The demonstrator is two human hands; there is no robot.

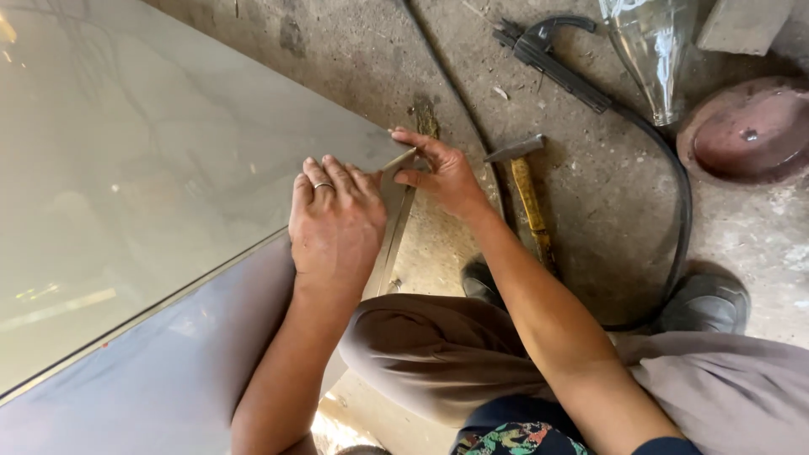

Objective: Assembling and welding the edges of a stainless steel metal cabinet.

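Right now the left hand (335,221), a ring on one finger, is pressing flat and palm-down, fingers together and extended, onto the corner of a large grey metal sheet (143,160) and over the blade of a steel try square (393,226). It is gripping nothing; it is only bearing down. The right hand (444,173) is lying partly curled at the sheet's corner, thumb and forefinger pinching or steadying the top end of the square; whether anything small is sitting between the fingertips I cannot tell.

The sheet is lying low across the left of the view, on top of a second, darker bluish panel (168,371), its corner reaching out over the concrete floor (607,194). Judging by its look, the sheet is thin, stiff in the small but likely to flex over its span, smooth and slippery under a palm, with edges sharp enough to cut, so flat pressure inboard of the edge seems safer than gripping the rim. The square looks rigid and light, easy to nudge, best held by its thicker stock.

Beyond the right hand, a yellow-handled chipping hammer (527,190) is lying on the floor, then a black welding cable (674,194) with its electrode holder (548,50), a clear glass vessel (653,50) and a rusty round dish (746,131). The person's shoes (706,303) are showing beside the knees.
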